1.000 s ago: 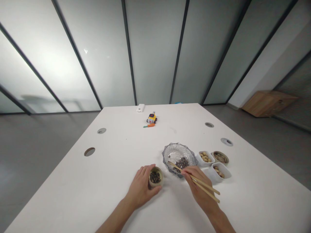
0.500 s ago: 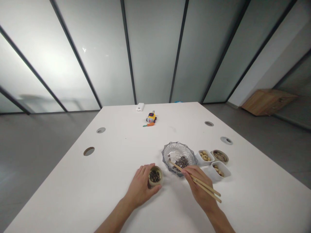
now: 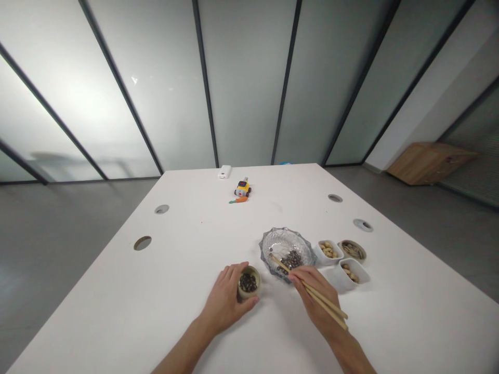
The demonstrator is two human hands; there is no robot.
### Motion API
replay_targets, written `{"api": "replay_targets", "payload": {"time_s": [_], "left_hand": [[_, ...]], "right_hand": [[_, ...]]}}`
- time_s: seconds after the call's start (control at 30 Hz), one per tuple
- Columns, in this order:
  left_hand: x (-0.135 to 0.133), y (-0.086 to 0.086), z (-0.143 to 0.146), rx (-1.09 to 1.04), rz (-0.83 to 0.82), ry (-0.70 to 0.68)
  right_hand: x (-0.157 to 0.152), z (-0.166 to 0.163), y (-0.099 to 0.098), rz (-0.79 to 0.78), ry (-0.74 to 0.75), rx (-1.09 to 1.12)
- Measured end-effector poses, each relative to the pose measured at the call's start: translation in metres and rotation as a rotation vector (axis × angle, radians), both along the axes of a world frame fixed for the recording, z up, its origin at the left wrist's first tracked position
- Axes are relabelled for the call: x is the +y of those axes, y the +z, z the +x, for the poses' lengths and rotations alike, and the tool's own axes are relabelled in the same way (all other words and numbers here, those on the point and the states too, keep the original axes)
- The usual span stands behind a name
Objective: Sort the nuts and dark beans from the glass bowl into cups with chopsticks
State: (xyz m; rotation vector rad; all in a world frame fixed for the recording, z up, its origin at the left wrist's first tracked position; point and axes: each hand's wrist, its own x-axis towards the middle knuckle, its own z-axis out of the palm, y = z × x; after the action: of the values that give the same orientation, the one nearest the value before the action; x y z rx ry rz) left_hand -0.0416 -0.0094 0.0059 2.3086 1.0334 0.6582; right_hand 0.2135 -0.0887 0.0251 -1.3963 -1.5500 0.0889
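My left hand (image 3: 224, 301) is closed around the side of a small beige cup (image 3: 255, 295), which stands upright on the table and holds small dark beans (image 3: 248, 282). In my right hand (image 3: 317, 301) is a pair of wooden chopsticks (image 3: 325, 306). Their tips reach into a clear scalloped glass bowl (image 3: 286, 234), left of a pile of brown beans (image 3: 292, 258) in it. A single bean (image 3: 271, 250) lies apart, near the bowl's left wall and close to the tips. Whether the tips pinch anything is too small to tell.
Right of the glass bowl stand two white dishes of peanuts (image 3: 328, 249) and a round beige cup with striped seeds (image 3: 353, 250). Farther back are a yellow toy car (image 3: 242, 187), an orange-and-green carrot-like item (image 3: 239, 200) and a white box-like object (image 3: 224, 172). The white table (image 3: 187, 259) has several round holes.
My right hand has shifted slightly left, and the chopsticks' rear ends have swung left and a little downward. The left hand and the small cup stay put.
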Motion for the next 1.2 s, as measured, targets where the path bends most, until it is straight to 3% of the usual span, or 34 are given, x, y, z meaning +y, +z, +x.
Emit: {"api": "replay_targets", "payload": {"time_s": [0.43, 0.77, 0.97, 1.2], "left_hand": [[-0.0002, -0.0016, 0.0007, 0.000, -0.014, 0.003], [-0.0002, -0.0005, -0.0008, -0.010, -0.011, -0.002], [-0.0008, 0.0015, 0.0005, -0.008, -0.017, -0.004], [-0.0012, 0.0019, -0.0001, -0.006, -0.011, -0.002]], "right_hand": [[0.0007, 0.0015, -0.0010, 0.023, -0.032, -0.016], [0.0022, -0.0005, -0.0100, 0.005, 0.045, -0.060], [0.0016, -0.0040, -0.0042, 0.003, 0.083, -0.193], [0.0005, -0.0039, -0.0036, 0.014, 0.060, -0.167]]}}
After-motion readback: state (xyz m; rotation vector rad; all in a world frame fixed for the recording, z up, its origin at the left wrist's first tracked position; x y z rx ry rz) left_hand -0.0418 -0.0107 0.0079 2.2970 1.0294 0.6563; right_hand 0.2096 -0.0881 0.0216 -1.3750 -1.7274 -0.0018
